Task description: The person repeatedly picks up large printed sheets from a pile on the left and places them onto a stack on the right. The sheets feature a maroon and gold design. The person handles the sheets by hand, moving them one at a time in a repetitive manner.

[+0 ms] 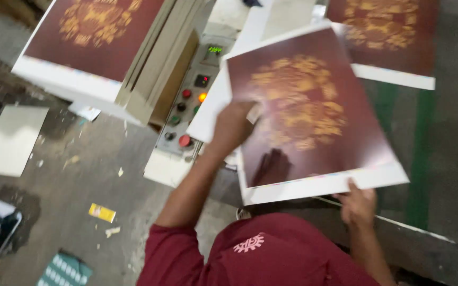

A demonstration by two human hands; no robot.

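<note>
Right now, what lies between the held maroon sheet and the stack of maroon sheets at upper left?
In the head view, a control panel with red, green and orange buttons lies between the held maroon sheet and the stack.

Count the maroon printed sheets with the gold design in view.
3: one on the stack top left, one held between left hand and right hand at centre, one top right. More may lie beneath.

Maroon sheets, gold ornament

The printed sheet (308,111) was dark maroon with gold floral ornament and white margins; the control panel (186,114) bore red, green and orange buttons.
</note>
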